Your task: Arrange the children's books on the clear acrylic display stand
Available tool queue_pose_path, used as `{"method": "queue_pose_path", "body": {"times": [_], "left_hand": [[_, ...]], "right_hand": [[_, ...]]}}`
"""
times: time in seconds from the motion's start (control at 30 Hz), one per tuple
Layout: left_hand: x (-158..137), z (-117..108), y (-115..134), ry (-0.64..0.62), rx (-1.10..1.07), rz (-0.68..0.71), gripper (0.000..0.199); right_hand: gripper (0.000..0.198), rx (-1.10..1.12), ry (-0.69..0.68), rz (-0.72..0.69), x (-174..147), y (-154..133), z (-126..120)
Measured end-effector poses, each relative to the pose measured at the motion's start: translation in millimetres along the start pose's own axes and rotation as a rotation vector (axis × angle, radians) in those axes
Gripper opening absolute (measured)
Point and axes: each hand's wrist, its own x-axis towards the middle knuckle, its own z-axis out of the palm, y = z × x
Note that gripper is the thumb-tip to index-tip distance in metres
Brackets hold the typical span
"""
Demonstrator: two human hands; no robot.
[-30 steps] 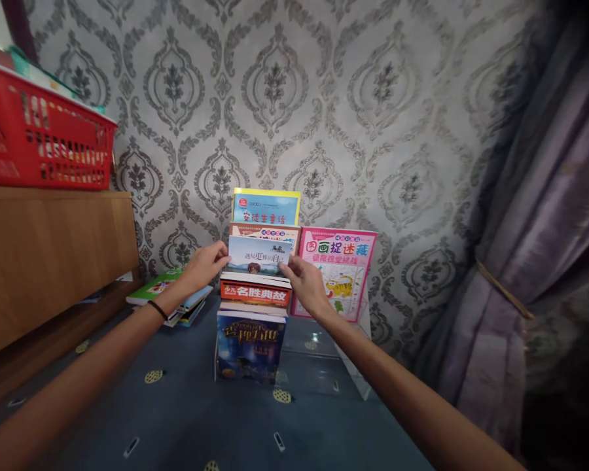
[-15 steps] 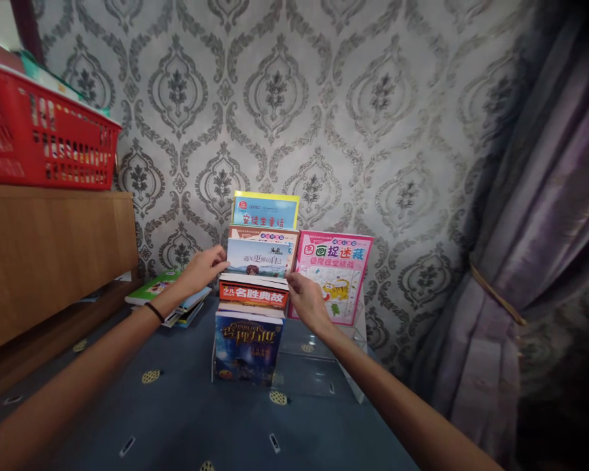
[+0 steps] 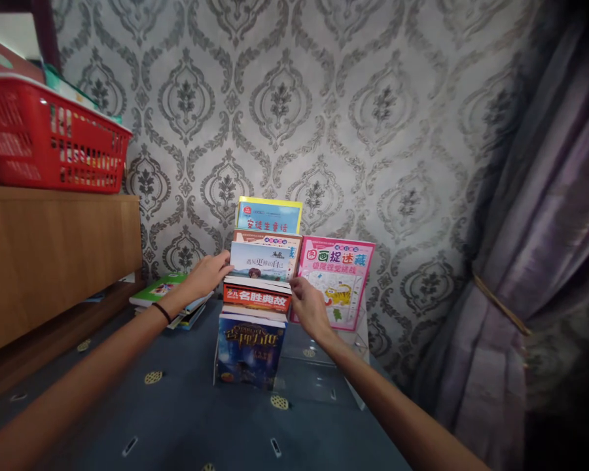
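A pale blue-and-white book (image 3: 258,255) stands upright in a clear tiered stand (image 3: 310,373). My left hand (image 3: 210,271) pinches its left edge, fingertips closed. At its lower right edge, the closed fingers of my right hand (image 3: 311,307) hold the same book. In front of it are a red-banded book (image 3: 258,297) and, lowest, a dark blue book (image 3: 249,353). Behind it rise a brown-edged book (image 3: 294,243) and a blue book with a yellow border (image 3: 269,214). A pink book (image 3: 336,284) leans on the stand's right side, just beyond my right hand.
Several books lie in a stack (image 3: 160,291) behind my left forearm. On the left, a red basket (image 3: 86,147) sits on a wooden cabinet (image 3: 59,255). Patterned wallpaper (image 3: 279,98) backs the blue tablecloth (image 3: 191,418). A grey curtain (image 3: 491,366) hangs at the right.
The whole view has shifted slightly, so everything appears a little lower and further right. Both hands keep their places at the pale book's edges, and the books look unmoved within the stand.
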Motion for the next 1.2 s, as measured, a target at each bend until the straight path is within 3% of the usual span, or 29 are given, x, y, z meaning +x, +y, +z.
{"method": "queue_pose_path", "body": {"times": [0.17, 0.47, 0.9, 1.2], "left_hand": [[0.2, 0.1, 0.9, -0.042, 0.076, -0.005, 0.011], [2.6, 2.7, -0.8, -0.051, 0.093, -0.011, 0.013], [3.9, 1.8, -1.0, -0.077, 0.098, -0.019, 0.011], [6.4, -0.5, 0.9, -0.077, 0.073, -0.012, 0.010]], "right_hand": [[0.027, -0.039, 0.060, 0.040, -4.5, -0.2, -0.4], [0.028, 0.082, -0.020, -0.031, -5.7, -0.7, 1.2], [0.035, 0.098, -0.028, -0.066, -4.1, 6.9, 4.7], [0.024, 0.006, -0.087, -0.092, 2.1, 5.0, 0.7]]}}
